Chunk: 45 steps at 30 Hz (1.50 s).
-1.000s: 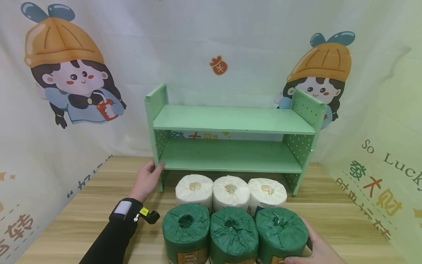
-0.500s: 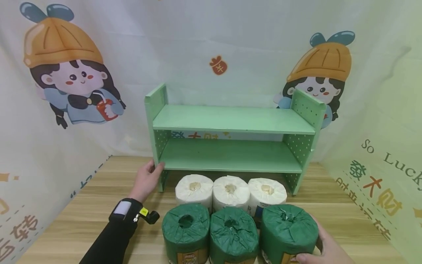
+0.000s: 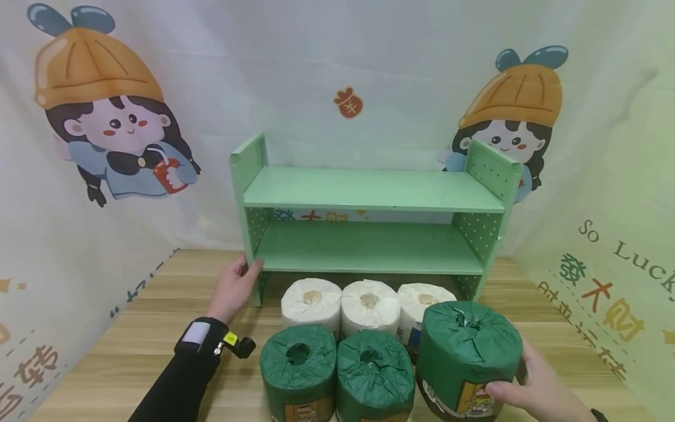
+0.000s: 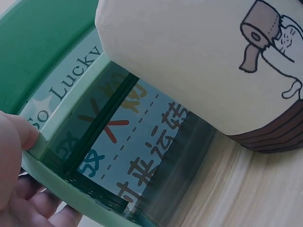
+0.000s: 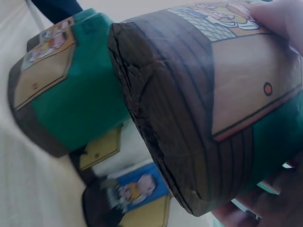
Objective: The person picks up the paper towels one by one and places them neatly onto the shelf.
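Right hand [image 3: 545, 384]: thumb on the printed front, fingers round the right side of a green toilet roll [image 3: 469, 351]; firmly loaded, I'd say.
Roll: front right of me, looks lifted off the worktop [image 3: 142, 328]; core hole up, axis near upright, slight lean.
Left hand [image 3: 235, 290]: holding the left side panel [image 3: 258, 225] of the green shelf [image 3: 369, 208], thumb this side, fingers behind.
Key relation: shelf is beyond and left of the roll, its long axis crosswise to me. Right hand has the roll; left is well apart from it.
Neighbours: two other green rolls [image 3: 297, 381] just left, three white rolls [image 3: 369, 319] behind. Contact with mine: can't tell.
Edges: front lips of upper board [image 3: 369, 189] and lower board [image 3: 369, 249]; right side panel [image 3: 490, 176].
Room: open air above the upper board and between boards.
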### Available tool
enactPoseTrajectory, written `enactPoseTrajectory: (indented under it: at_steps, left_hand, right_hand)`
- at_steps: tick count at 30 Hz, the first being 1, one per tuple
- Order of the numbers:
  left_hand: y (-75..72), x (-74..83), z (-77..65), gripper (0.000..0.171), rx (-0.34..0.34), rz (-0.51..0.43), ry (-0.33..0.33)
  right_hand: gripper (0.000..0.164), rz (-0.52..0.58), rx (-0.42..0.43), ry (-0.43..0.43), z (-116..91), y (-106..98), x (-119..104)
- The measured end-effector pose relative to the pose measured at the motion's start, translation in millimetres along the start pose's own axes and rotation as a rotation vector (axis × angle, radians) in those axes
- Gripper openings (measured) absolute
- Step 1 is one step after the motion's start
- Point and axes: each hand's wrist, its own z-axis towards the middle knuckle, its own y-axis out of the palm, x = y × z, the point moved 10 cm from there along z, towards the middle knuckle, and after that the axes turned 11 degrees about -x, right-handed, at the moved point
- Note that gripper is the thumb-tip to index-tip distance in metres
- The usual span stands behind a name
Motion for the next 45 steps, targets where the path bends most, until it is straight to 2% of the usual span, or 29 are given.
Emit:
enactPoseTrajectory:
  at_steps: [5, 9, 11, 14, 18, 27, 30, 35, 41, 45]
  left_hand:
    - [0.5, 0.5, 0.0, 0.054, 0.011, 0.011, 0.004]
    - [0.2, 1.8, -0.8, 0.054, 0.015, 0.02, 0.01]
    - [0.0, 2.7, -1.4, 0.055, 0.015, 0.021, 0.011]
    - [-0.1, 3.4, -2.5, 0.055, 0.011, 0.012, 0.01]
    - [-0.7, 2.0, -3.2, 0.055, 0.009, 0.002, 0.007]
    - [-0.9, -1.0, -1.8, 0.051, 0.024, -0.005, 0.005]
    - [-1.3, 0.6, -1.3, 0.051, 0.027, 0.004, 0.015]
    - [-1.7, 0.4, -2.1, 0.05, 0.033, 0.016, 0.017]
    - [-1.3, -0.2, -2.9, 0.05, 0.032, 0.019, 0.011]
    - [-2.0, -0.6, -1.8, 0.05, 0.027, -0.003, 0.013]
  right_hand:
    - [0.085, -0.02, 0.008, -0.084, 25, -3, -32]
    - [0.08, 0.021, -0.009, -0.127, 52, -2, -56]
    - [0.078, 0.034, -0.013, -0.122, 66, -1, -67]
    - [0.08, -0.009, 0.001, -0.098, 88, 2, -81]
    - [0.082, -0.018, -0.018, -0.054, 122, 11, -89]
    - [0.093, -0.051, -0.013, 0.1, 178, 19, -75]
    - [0.102, -0.087, 0.002, 0.154, 191, 18, -68]
    - [0.11, -0.118, 0.005, 0.209, 208, 21, -56]
    - [0.107, -0.107, -0.017, 0.239, 221, 25, -45]
    - [0.12, -0.132, -0.022, 0.287, 228, 25, -41]
